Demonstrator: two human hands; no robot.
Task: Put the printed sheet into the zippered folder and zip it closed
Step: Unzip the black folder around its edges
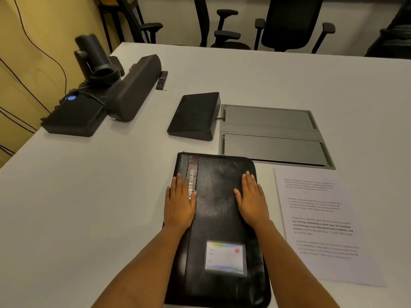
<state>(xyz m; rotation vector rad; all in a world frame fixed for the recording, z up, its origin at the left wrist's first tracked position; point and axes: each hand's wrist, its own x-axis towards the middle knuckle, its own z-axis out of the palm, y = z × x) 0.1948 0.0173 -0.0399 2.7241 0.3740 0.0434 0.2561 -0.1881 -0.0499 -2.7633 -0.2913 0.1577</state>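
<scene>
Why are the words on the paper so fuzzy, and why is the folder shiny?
Head view: the sheet has small, soft print, only bold lines nearly legible; the folder shows pale glare on its glossy cover, brightest near its left edge.

White table (89, 196). Black zippered folder (220, 218) lies closed at the near edge. Printed sheet (322, 230) flat just right of folder. Beyond folder: wedge console (195, 116), grey flap panel (271, 134). Far left of folder: speaker bar (135, 87), remote (162, 80), black box (73, 116).
</scene>
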